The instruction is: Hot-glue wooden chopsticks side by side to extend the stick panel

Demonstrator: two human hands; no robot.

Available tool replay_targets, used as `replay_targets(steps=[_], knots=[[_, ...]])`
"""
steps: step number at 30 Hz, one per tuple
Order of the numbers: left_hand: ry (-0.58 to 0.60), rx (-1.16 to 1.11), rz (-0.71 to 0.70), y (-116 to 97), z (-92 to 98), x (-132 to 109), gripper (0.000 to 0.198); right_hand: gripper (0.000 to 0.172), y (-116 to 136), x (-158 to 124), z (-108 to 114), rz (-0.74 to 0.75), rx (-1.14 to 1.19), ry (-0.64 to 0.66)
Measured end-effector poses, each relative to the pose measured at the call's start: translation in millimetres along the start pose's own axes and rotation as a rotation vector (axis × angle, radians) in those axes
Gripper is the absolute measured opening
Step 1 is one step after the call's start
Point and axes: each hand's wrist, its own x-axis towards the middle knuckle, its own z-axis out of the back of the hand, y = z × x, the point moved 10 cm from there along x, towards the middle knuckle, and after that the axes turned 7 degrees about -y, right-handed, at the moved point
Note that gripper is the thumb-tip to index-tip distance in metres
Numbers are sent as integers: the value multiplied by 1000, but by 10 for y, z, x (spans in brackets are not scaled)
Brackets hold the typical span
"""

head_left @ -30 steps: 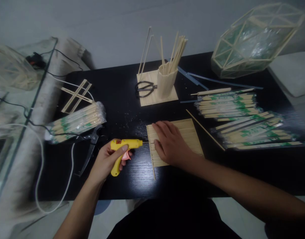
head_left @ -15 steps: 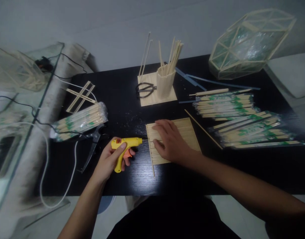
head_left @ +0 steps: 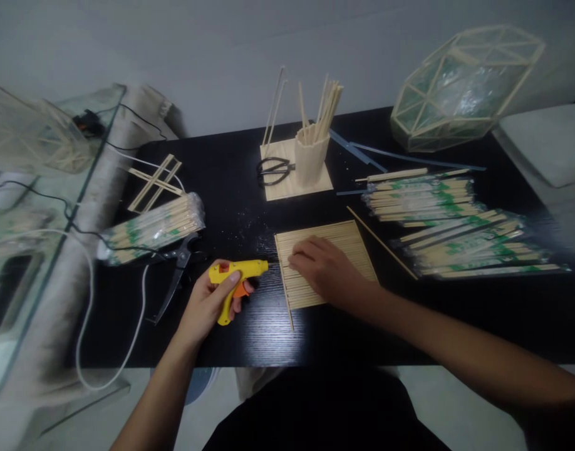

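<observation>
My left hand (head_left: 211, 297) is wrapped round the handle of a yellow glue gun (head_left: 243, 269) with an orange trigger. The gun's nozzle points right, close to the left edge of a square mat of thin wooden sticks (head_left: 357, 250). Along that edge lies a single stick (head_left: 290, 313), its near end jutting past the mat. Over the middle of the mat is my right hand (head_left: 329, 269), its fingers drawn together in a pinch. Whatever is between those fingertips, if anything, is hidden.
Pliers or shears (head_left: 175, 275) and a wrapped stick bundle (head_left: 156, 225) lie left. Behind stands a wooden stick holder (head_left: 310, 160) beside black-handled scissors (head_left: 273, 172). Right are more packs of sticks (head_left: 470, 244), a loose stick (head_left: 381, 241) and a geometric frame (head_left: 466, 94). A white cable (head_left: 85, 313) loops left.
The fingers of my right hand have drawn together from a spread pose over the mat. My left hand and the glue gun have hardly moved.
</observation>
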Motion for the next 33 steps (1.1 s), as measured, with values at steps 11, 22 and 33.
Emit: replay_targets(steps=[11, 22, 33], knots=[[58, -66, -31, 39, 4, 8, 40, 22, 183, 90, -49, 137, -241, 196], [81, -16, -23, 62, -28, 3, 37, 25, 323, 60, -22, 180, -338, 99], [82, -21, -36, 33, -59, -18, 35, 24, 340, 71, -7, 188, -339, 78]])
